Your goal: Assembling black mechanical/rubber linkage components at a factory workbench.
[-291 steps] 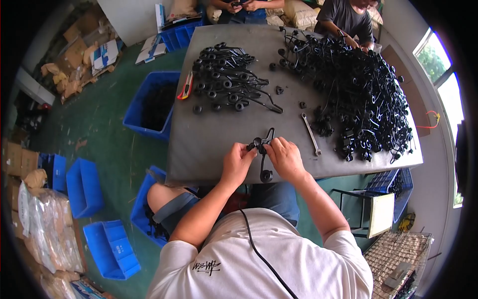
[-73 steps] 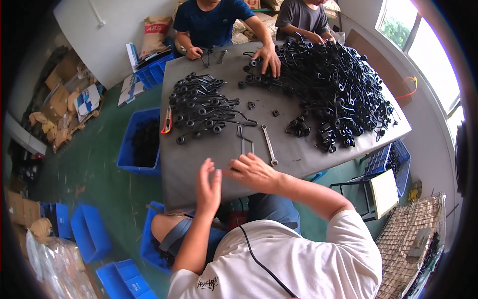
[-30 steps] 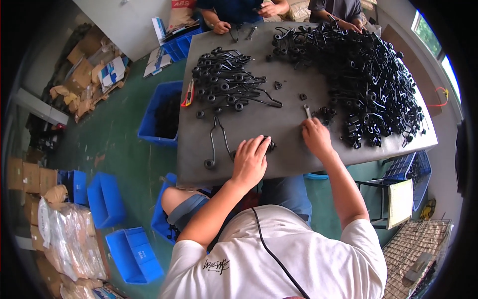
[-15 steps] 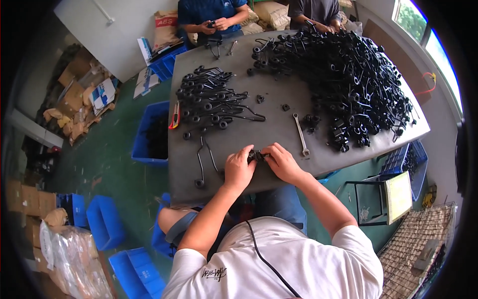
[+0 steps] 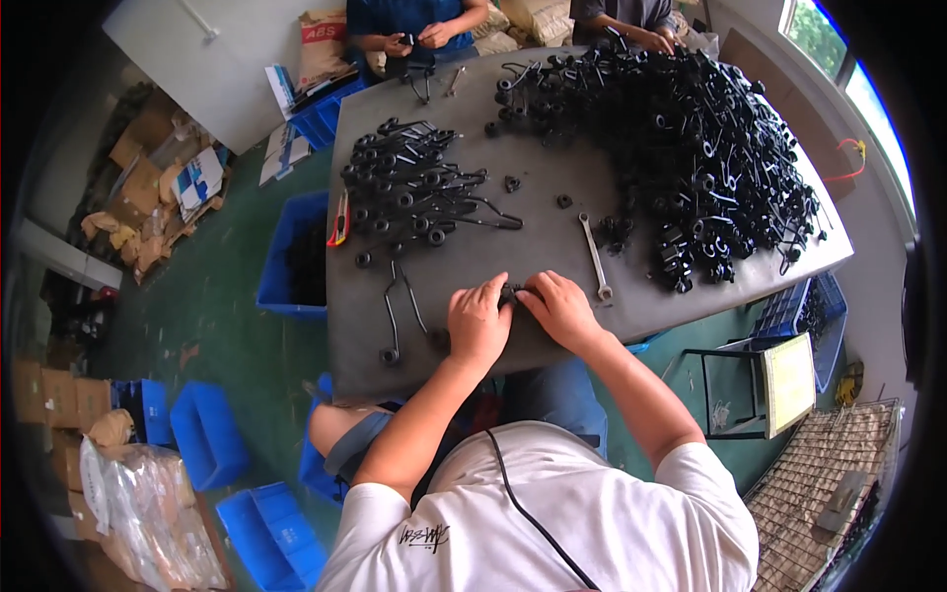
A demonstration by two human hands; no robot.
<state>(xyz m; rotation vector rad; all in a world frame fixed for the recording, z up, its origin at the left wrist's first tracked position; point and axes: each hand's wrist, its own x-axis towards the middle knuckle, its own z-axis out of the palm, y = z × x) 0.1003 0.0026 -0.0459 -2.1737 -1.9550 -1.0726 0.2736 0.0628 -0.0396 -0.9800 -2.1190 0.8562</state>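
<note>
**Both hands pinched on one small black part, near edge of surface**

Left hand (image 5: 479,321) and right hand (image 5: 559,306) meet at centre frame. Grip on each: fingers curled together, clamped on a small black part (image 5: 510,293) held between the fingertips. Part sits just above the grey surface (image 5: 552,168), close to its near edge. Only a dark, matte sliver shows between the fingers; exact shape can't be told.

Surface: flat, dull grey top, rounded near corners, smooth.

Around the hands:
- Bent black wire piece (image 5: 398,314), thin rod with round end caps, lying flat just left of the left hand.
- Combination wrench (image 5: 593,256), bare silver metal, slim, just above the right hand, not touched.
- Sorted pile of black wire pieces (image 5: 414,192), upper left of the surface, loops with round knobs, roughly aligned.
- Big tangled heap of black parts (image 5: 691,138), upper right of the surface, dense, glossy in spots.
- A few loose small black bits (image 5: 563,200) between the two piles.
- Red-handled tool (image 5: 340,217) at the left edge of the surface.

Blue plastic bin (image 5: 296,259) on the green floor, left of the surface, holds dark parts. Two other people's hands at the far edge, top of frame.
</note>
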